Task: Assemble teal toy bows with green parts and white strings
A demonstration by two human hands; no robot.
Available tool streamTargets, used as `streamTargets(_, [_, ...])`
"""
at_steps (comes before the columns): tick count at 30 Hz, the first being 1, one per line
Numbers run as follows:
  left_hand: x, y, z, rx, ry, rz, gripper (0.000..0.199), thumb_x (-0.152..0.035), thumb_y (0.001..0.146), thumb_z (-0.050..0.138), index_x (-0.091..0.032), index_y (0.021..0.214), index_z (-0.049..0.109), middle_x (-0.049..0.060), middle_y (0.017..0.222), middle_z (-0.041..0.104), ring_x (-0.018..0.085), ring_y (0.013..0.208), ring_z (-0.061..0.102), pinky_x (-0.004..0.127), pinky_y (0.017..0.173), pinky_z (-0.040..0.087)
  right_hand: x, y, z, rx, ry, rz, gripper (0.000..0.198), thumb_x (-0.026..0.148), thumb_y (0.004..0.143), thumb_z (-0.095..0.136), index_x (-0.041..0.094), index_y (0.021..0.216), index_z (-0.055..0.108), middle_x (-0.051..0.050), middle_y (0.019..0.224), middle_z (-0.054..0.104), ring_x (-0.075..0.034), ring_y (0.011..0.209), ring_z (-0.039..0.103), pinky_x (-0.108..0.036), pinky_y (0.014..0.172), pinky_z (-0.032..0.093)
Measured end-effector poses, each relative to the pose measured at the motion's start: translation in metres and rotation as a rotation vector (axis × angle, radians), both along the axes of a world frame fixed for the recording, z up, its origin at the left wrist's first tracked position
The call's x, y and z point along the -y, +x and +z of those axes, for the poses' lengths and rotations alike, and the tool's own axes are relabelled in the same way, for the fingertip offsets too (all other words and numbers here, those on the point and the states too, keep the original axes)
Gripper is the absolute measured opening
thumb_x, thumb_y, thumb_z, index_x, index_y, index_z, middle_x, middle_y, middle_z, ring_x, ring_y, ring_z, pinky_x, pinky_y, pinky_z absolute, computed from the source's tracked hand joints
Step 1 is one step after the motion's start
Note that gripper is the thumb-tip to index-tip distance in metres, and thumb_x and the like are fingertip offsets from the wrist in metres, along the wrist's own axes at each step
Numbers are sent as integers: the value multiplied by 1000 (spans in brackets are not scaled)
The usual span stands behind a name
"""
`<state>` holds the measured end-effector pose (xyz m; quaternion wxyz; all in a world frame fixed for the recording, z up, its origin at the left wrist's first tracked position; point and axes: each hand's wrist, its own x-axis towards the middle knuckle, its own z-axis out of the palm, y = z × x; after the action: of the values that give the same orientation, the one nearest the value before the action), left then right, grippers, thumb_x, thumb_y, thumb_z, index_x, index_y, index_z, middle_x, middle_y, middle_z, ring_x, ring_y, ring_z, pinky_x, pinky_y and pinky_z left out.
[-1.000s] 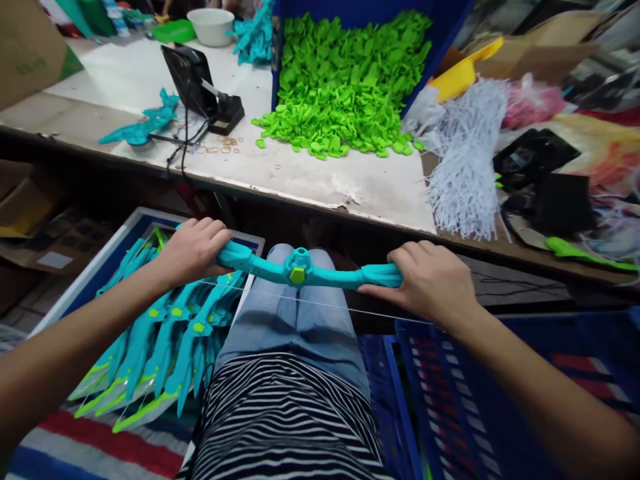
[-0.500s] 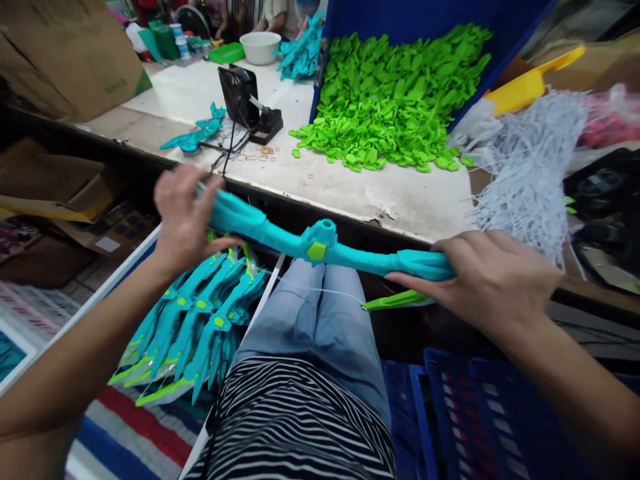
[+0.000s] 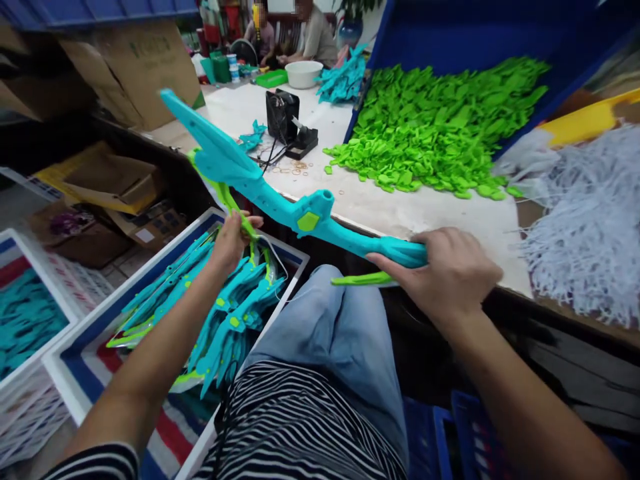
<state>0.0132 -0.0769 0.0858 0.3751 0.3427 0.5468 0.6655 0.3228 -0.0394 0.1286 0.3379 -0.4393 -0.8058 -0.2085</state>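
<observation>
A teal plastic toy bow [image 3: 273, 198] with a green plate at its middle spans the space above my lap. My right hand [image 3: 445, 277] is wrapped round its right limb. A green limb tip [image 3: 363, 279] sticks out below that hand. On the other side, my left hand [image 3: 233, 243] pinches the green limb tip at the bow's left end, and the teal left limb rises above it. A thin white string [image 3: 285, 267] hangs slack from near my left fingers. Below my left forearm, a white crate [image 3: 65, 373] holds several similar teal and green bows [image 3: 240, 313].
On the worktable [image 3: 400, 213] lie a heap of green plastic pieces [image 3: 440, 127] before a blue bin, a small black fan [image 3: 283, 113] and rubber bands. White strings [image 3: 590, 220] hang over the right edge. Cardboard boxes [image 3: 135, 73] stand left. Two people sit at the back.
My left hand has moved down from the bow's teal left limb to its green tip. The bow's left end now tilts higher, and the string has gone slack. My right hand keeps its grip.
</observation>
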Motion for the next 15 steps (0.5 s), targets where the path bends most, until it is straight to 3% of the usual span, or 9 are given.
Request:
streamTargets(3, [0, 25, 14, 71, 134, -67, 68, -79, 78, 37, -24, 112, 58, 8, 123, 60, 23, 124, 52, 41, 99, 43, -2, -29, -10, -45, -58, 73, 56, 72, 78, 50, 17, 83, 61, -7, 77, 57, -21, 75, 52, -30, 62, 34])
streamTargets(7, [27, 27, 19, -7, 161, 141, 57, -71, 80, 47, -27, 114, 58, 5, 132, 54, 22, 132, 44, 39, 104, 38, -10, -59, -24, -183, -142, 74, 51, 65, 83, 48, 17, 88, 62, -7, 83, 58, -22, 79, 53, -31, 66, 38])
streamTargets(10, [66, 45, -11, 143, -74, 211, 58, -71, 73, 57, -17, 94, 63, 12, 113, 65, 27, 118, 55, 41, 97, 44, -12, -74, -33, -327, -195, 81, 49, 64, 82, 51, 17, 89, 62, -7, 85, 59, -22, 80, 55, -32, 69, 41])
streamTargets(12, [85, 68, -37, 441, -329, 28, 59, -69, 66, 66, -15, 88, 63, 15, 102, 67, 29, 107, 61, 43, 88, 49, -6, -84, -41, -407, -256, 145, 48, 63, 83, 51, 17, 94, 62, -6, 86, 60, -22, 80, 56, -32, 70, 43])
streamTargets(13, [90, 79, -49, 582, -385, -33, 57, -65, 63, 71, -15, 89, 62, 14, 102, 67, 29, 104, 62, 43, 86, 50, 0, -89, -48, -426, -293, 187, 47, 61, 84, 50, 18, 98, 62, -5, 86, 60, -21, 80, 56, -32, 71, 43])
streamTargets(15, [93, 93, -65, 772, -320, -13, 52, -57, 60, 78, -16, 89, 60, 12, 98, 67, 26, 98, 63, 40, 82, 50, 18, -99, -64, -401, -364, 262, 46, 59, 87, 48, 19, 106, 61, -5, 86, 59, -20, 79, 56, -31, 70, 44])
